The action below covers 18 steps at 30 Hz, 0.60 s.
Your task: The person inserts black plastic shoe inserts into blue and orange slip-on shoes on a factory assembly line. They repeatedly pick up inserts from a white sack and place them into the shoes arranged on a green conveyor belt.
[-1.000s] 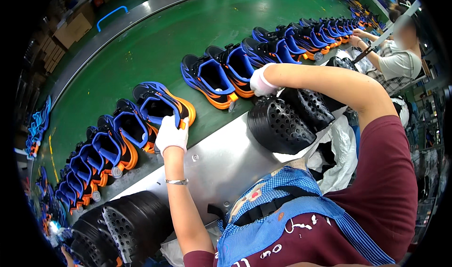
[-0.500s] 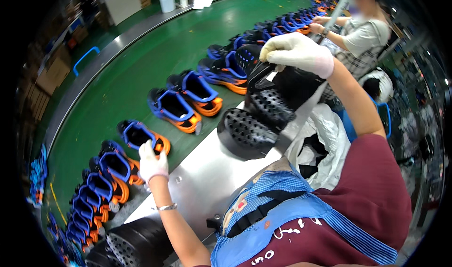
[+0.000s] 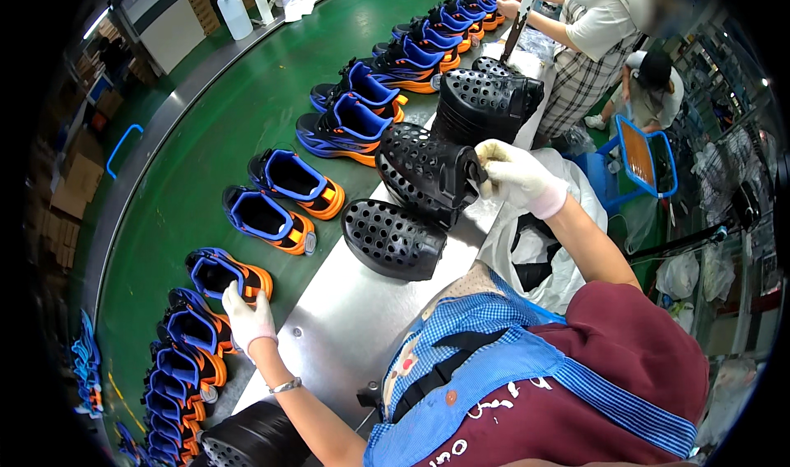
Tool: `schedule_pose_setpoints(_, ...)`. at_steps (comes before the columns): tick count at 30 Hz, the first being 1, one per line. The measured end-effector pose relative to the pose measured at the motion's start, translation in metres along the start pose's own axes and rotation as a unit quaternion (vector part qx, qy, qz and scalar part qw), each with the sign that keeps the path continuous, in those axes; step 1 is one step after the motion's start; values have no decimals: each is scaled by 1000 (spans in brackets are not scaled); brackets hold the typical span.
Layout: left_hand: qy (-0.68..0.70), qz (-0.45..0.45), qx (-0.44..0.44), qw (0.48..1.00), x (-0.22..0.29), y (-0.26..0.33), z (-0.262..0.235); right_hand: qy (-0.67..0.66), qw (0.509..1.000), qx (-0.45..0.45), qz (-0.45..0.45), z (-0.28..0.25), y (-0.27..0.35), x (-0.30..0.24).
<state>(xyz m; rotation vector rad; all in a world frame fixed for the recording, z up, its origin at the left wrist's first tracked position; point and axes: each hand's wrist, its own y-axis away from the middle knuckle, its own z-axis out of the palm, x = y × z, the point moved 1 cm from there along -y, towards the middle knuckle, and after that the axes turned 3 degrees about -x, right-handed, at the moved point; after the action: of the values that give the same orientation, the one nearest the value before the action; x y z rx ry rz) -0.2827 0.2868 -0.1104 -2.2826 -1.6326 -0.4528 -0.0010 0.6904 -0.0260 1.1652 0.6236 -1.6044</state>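
Sneaker [image 3: 216, 271] just beyond the left hand [image 3: 249, 319], whose thumb and fingers spread at its heel, looks light and soft-collared, best gripped there; farther off, the right hand [image 3: 527, 179] curls at a perforated black shell [image 3: 418, 169], pinch unclear.

Head-worn fisheye view, steeply downward

left hand [image 3: 249, 319] and right hand [image 3: 520, 177] in white knitted gloves with pale pink cuffs [image 3: 550, 199], silver bracelet [image 3: 285, 385] on wrist, maroon short-sleeved t-shirt [image 3: 634, 335] with white lettering [image 3: 492, 408], blue apron [image 3: 420, 432], striped strap [image 3: 634, 393], brown button [image 3: 451, 397], black buckled belt [image 3: 444, 374]
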Motion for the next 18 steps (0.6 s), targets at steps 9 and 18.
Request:
schedule_pose_setpoints(9, 23, -13, 26, 999, 0, 0, 8, 363, 930, 48, 18, 0, 11, -24)
schedule_pose_setpoints(18, -39, 25, -8, 999, -4, -18, -3, 564, 764, 237, -206, -43, 20, -113)
